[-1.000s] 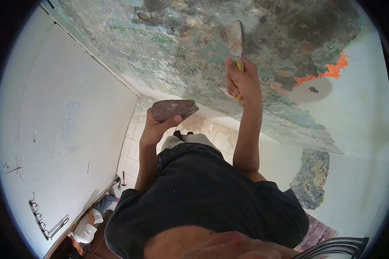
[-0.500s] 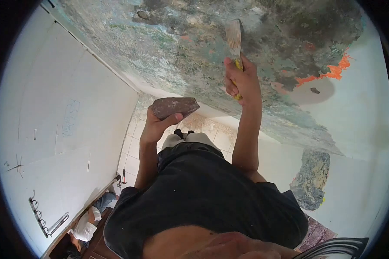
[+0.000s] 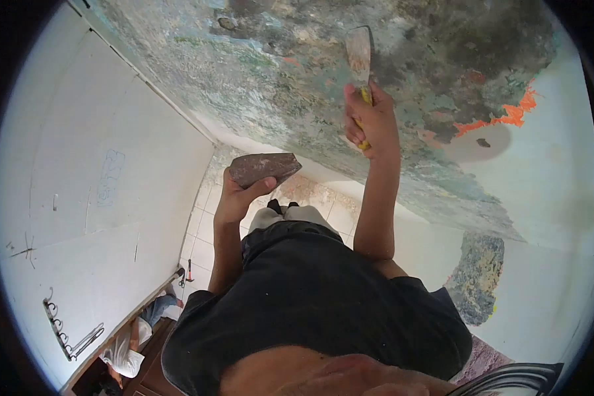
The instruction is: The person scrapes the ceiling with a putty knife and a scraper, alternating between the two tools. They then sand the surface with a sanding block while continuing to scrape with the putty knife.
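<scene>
My right hand (image 3: 371, 122) is wrapped round the yellow handle of a putty knife (image 3: 358, 53). Its broad metal blade, smeared with brown, points up and overlaps the patchy wall (image 3: 264, 86). Lower and to the left, my left hand (image 3: 234, 198) grips a folded brown sheet that looks like sandpaper (image 3: 264, 169), thumb pressed on its near side. The sheet is held out over the floor, apart from the wall. Grey, green and dark stained areas cover the wall, with an orange strip (image 3: 501, 119) along the edge of the pale paint.
A white panel wall (image 3: 79, 165) with a hook rack (image 3: 58, 330) stands at left. Beside it a hammer (image 3: 189, 270) lies on the tiled floor (image 3: 204, 228). Another person (image 3: 129, 350) in a white top is at lower left. Dust and debris (image 3: 303, 188) lie at the wall's foot.
The putty knife's blade has turned and shows more of its flat face. My left hand with the sandpaper sits slightly lower. The other person at lower left has shifted posture.
</scene>
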A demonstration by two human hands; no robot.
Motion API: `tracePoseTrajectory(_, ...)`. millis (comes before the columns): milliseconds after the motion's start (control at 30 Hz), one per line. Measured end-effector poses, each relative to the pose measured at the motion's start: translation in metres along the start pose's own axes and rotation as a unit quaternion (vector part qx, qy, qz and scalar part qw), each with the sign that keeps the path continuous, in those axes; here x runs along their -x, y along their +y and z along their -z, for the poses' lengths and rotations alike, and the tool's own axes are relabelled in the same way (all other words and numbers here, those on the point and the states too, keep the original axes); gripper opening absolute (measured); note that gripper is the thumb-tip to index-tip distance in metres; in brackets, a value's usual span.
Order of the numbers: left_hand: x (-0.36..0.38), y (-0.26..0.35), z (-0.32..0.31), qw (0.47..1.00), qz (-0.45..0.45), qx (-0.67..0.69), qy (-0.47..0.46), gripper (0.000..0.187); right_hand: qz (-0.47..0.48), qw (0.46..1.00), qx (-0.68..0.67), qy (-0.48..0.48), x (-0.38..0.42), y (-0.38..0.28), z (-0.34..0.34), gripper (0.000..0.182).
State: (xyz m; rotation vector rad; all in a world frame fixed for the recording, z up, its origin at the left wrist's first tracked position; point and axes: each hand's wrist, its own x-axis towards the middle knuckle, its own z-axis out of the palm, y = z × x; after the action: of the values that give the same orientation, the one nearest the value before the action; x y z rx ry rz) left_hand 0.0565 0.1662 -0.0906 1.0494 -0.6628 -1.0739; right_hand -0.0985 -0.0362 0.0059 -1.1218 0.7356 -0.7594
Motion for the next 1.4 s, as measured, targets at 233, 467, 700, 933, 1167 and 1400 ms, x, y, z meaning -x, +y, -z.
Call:
tracePoseTrajectory(233,0.003,-0.007,0.007,1.0,0.003,-0.002,0.005,0.035,0.011,1.0,0.029,0.008,-0.002,-0.001,-0.006,0.022)
tracePoseTrajectory(467,-0.001,-0.005,0.007,1.0,0.002,-0.007,0.004,0.036,0.011,0.999,0.037,0.009,-0.002,0.001,-0.006,0.022)
tracePoseTrajectory(700,0.0,0.002,0.006,1.0,-0.009,-0.007,0.001,0.037,0.01,1.0,0.027,0.01,0.0,0.001,-0.01,0.018)
tracePoseTrajectory(933,-0.006,0.01,0.005,1.0,0.005,0.016,-0.021,0.037,0.015,1.0,0.012,0.015,-0.005,0.0,-0.017,0.022)
tracePoseTrajectory(1167,-0.008,0.012,0.009,1.0,-0.005,0.007,-0.031,0.036,0.015,1.0,0.008,0.007,0.0,0.001,-0.007,0.022)
tracePoseTrajectory(1400,-0.007,0.006,0.01,1.0,0.007,0.006,-0.026,0.031,0.016,1.0,0.012,0.003,-0.004,-0.005,-0.009,0.025)
